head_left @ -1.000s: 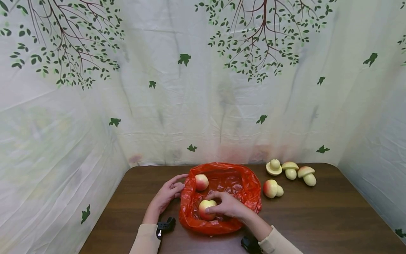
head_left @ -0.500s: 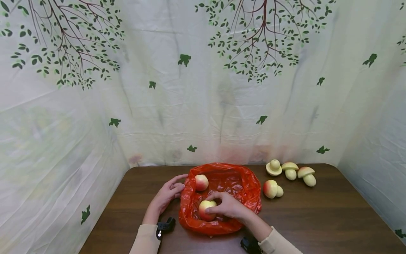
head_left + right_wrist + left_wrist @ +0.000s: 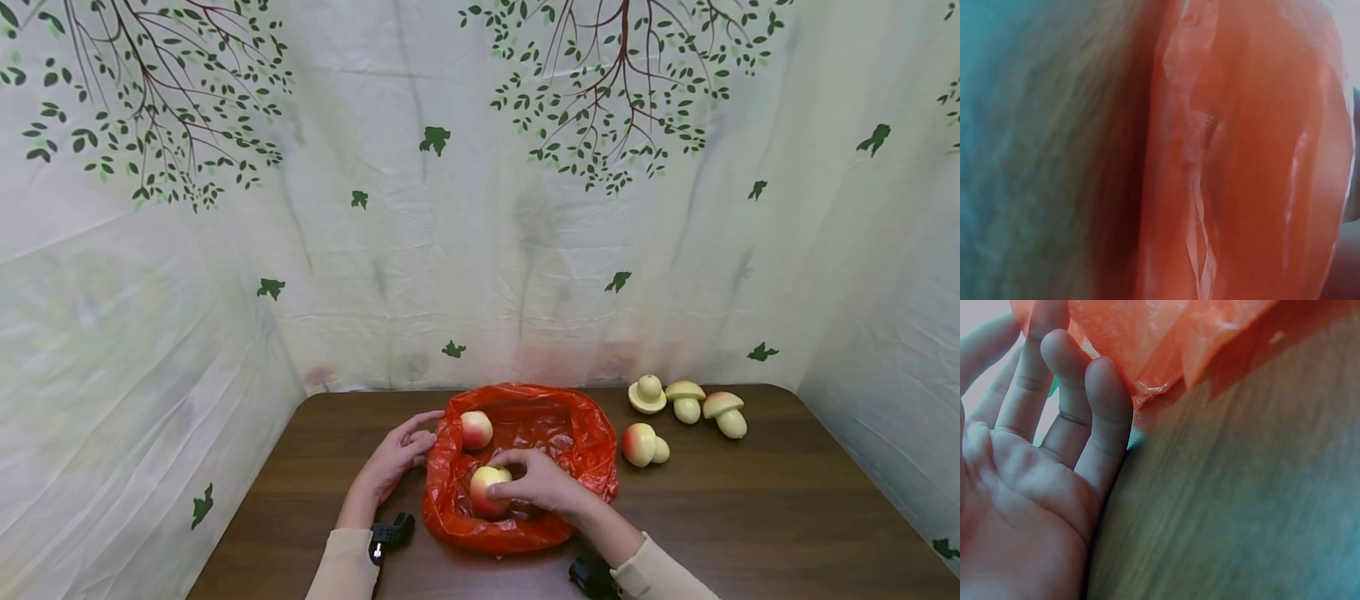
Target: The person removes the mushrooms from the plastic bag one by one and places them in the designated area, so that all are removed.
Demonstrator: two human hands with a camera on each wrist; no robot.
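A red plastic bag (image 3: 525,537) stands wide open on the brown table. My right hand (image 3: 543,483) reaches inside it and grips a red-and-yellow toy mushroom (image 3: 486,490), mostly its rounded cap showing, near the bag's front left. A similar rounded piece (image 3: 476,430) lies at the bag's back left. My left hand (image 3: 393,458) is outside on the left, its fingertips against the bag's side. In the left wrist view, its fingers (image 3: 1110,394) are loosely extended beside the red plastic. The bag's wall (image 3: 1254,156) hides most of my right hand in the right wrist view.
Right of the bag lies a toy mushroom (image 3: 640,446) on its side. Behind it, along the table's far edge, are three more: one stem-up mushroom (image 3: 647,395), one upright mushroom (image 3: 686,402) and one leaning mushroom (image 3: 725,414). A leaf-print curtain (image 3: 525,250) encloses the table (image 3: 787,517).
My right hand and the mushroom it grips have risen slightly and turned a little inside the bag. My left hand keeps its place at the bag's side.
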